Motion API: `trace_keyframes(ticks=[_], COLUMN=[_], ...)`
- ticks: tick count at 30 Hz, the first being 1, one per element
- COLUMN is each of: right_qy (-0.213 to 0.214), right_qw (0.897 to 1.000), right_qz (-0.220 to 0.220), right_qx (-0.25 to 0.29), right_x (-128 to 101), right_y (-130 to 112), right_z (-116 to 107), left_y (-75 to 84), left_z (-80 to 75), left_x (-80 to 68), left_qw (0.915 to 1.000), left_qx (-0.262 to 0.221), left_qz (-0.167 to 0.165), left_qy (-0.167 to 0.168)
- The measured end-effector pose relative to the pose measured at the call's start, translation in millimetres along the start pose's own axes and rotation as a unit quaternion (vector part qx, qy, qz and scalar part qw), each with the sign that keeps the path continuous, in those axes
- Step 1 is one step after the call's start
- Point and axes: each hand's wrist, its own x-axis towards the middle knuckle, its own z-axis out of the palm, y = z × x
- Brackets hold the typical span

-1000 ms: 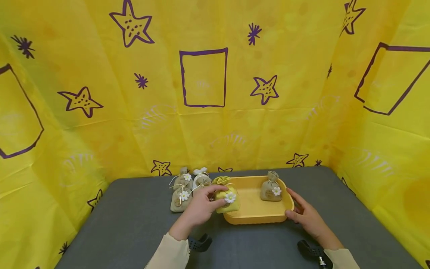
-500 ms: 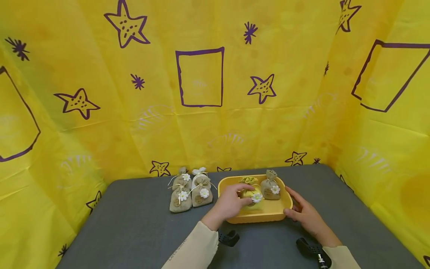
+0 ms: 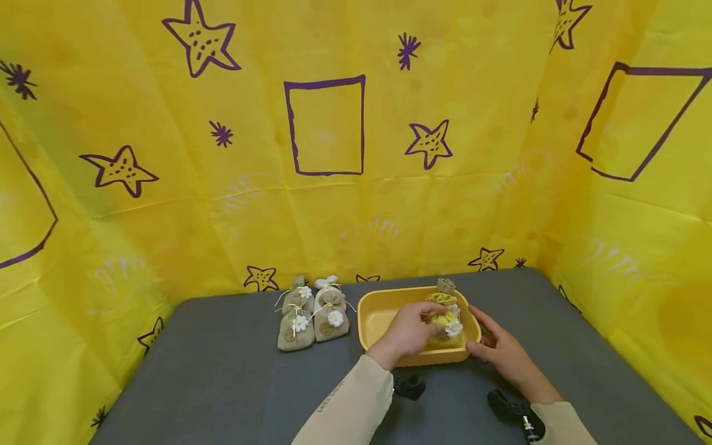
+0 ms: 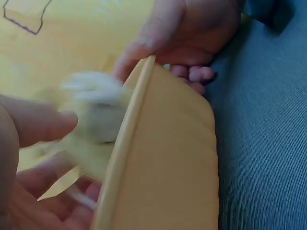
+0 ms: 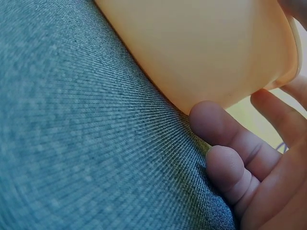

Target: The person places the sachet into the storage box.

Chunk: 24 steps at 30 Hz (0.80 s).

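Note:
My left hand (image 3: pixel 408 330) pinches a yellow drawstring sachet (image 3: pixel 443 319) with a white flower, inside the right half of a yellow-orange plastic tray (image 3: pixel 384 309). Behind it a greyish-beige sachet (image 3: pixel 445 285) is mostly hidden; its gathered top shows. My right hand (image 3: pixel 508 352) holds the tray's right end, thumb at the front corner and index finger along the side. The right wrist view has fingertips (image 5: pixel 208 120) against the tray's lower wall (image 5: pixel 206 48). In the left wrist view the sachet (image 4: pixel 103 120) is blurred behind the tray wall (image 4: pixel 168 153).
Left of the tray, several sachets stand grouped in two rows: beige ones (image 3: pixel 293 337) with flowers in front, a white one (image 3: pixel 327 282) among those behind. Everything stands on a dark grey cloth-covered table (image 3: pixel 233 358). A yellow patterned curtain (image 3: pixel 334 235) rises behind.
My left hand has carried the yellow sachet rightward from the tray's left edge to the front of the greyish-beige sachet. My right hand has stayed on the tray's right end.

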Motion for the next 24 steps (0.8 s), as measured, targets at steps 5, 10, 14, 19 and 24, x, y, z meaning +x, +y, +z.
trace_keyframes(ticks=[5, 10, 14, 19, 24], right_qy=[-0.008, -0.011, -0.015, -0.011, -0.008], right_qw=[1.000, 1.000, 0.999, 0.999, 1.000], right_qz=[-0.006, -0.004, 0.002, 0.011, 0.016], right_qx=[0.013, 0.025, 0.031, 0.028, 0.020], right_x=[0.4, 1.4, 2.2, 1.8, 1.6], right_y=[0.8, 1.8, 2.3, 1.6, 0.6], right_z=[0.1, -0.1, -0.3, -0.3, -0.2], left_y=[-0.9, -3.2, -2.9, -0.7, -3.2], left_z=[2.2, 4.2, 5.3, 4.5, 3.9], left_x=[3.2, 5.8, 7.5, 6.0, 4.9], left_qw=[0.9994, 0.9959, 0.9908, 0.9865, 0.9842], left_qx=[0.004, 0.075, 0.118, 0.125, 0.120], left_qz=[-0.025, -0.022, -0.020, -0.021, -0.019], left_qy=[-0.026, -0.047, -0.064, -0.104, -0.129])
